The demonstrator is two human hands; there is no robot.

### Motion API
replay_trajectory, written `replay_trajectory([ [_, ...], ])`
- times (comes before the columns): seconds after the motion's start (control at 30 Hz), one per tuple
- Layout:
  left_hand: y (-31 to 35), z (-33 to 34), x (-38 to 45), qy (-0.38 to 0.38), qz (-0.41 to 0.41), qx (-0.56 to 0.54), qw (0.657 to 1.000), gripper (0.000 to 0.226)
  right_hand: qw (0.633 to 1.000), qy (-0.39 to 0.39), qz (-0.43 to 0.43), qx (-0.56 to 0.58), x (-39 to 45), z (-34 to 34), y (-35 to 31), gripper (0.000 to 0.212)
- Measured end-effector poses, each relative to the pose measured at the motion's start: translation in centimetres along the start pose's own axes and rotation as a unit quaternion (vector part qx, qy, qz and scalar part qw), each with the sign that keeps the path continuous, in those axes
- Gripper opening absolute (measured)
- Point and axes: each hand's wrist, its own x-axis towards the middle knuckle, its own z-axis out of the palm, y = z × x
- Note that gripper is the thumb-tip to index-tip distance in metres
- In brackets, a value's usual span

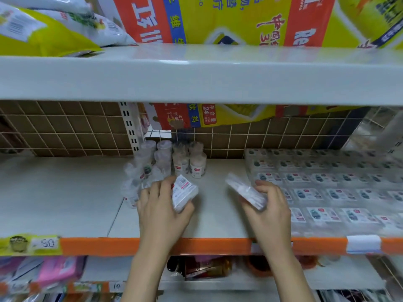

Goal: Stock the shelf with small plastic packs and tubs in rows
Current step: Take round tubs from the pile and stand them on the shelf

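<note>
My left hand [159, 205] grips a small clear plastic pack with a white and pink label [184, 192], held over the middle of the white shelf [65, 192]. My right hand [268, 205] holds another clear pack [244, 192], tilted, just left of the rows of flat labelled packs [327, 188] lying on the shelf's right side. Behind my left hand stand clear plastic tubs [152, 162] and two white-filled tubs [189, 164] in short rows near the back wall.
An upper shelf [196, 73] overhangs, loaded with yellow bags and a red-yellow carton. A brown tiled wall [239, 134] is behind. The shelf's front has an orange strip [207, 245] with price tags. Goods fill the lower shelf.
</note>
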Motion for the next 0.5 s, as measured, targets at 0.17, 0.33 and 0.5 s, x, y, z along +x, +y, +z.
replay_trajectory([
  [0.17,-0.2,0.5,1.1,0.004,0.022,-0.018,1.000,0.062,0.999,-0.022,0.033,0.036,0.9,0.0,-0.2,0.032],
  [0.33,-0.1,1.0,2.1,0.001,0.046,-0.015,0.999,0.061,0.998,0.026,-0.051,0.002,1.7,0.2,0.4,0.026],
  [0.5,1.3,2.4,2.6,-0.025,0.055,-0.032,0.998,0.063,0.992,0.042,-0.118,-0.015,1.8,-0.7,2.2,0.030],
])
